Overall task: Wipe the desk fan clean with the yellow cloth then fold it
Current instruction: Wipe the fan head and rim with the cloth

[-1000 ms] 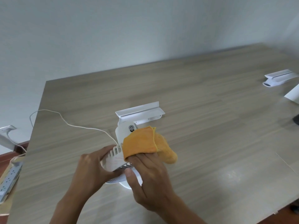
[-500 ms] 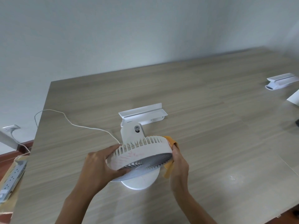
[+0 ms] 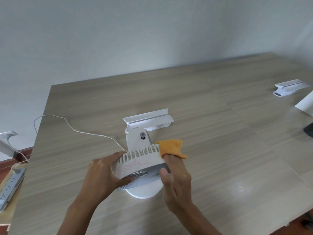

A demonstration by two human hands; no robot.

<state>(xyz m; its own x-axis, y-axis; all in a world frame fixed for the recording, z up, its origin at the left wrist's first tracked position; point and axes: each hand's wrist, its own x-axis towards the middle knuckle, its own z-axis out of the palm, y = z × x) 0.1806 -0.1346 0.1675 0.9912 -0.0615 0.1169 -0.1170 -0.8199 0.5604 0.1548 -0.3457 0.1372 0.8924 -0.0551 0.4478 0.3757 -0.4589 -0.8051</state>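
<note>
Head camera looks down on a white desk fan (image 3: 140, 164) that stands on its round base on a wooden table (image 3: 220, 133). Its round cage is tipped so the front faces down toward the person. Faint red marks show on the rim of the cage. The left hand (image 3: 101, 175) wraps around the left side of the cage, fingers curled over the rim and thumb under it, holding it tight. The right hand (image 3: 176, 180) is at the right side of the fan, with the yellow cloth (image 3: 171, 148) draped over its fingers and pressed against the rim, thumb resting on the front grille. A thin white cord (image 3: 76, 131) runs from behind the fan to the left and off the table edge. Just behind the fan lies a white bracket (image 3: 149, 120). Far to the right of the fan sits another white bracket (image 3: 289, 87). Far left of the fan, below the table edge, lies a power strip (image 3: 10, 187)
</note>
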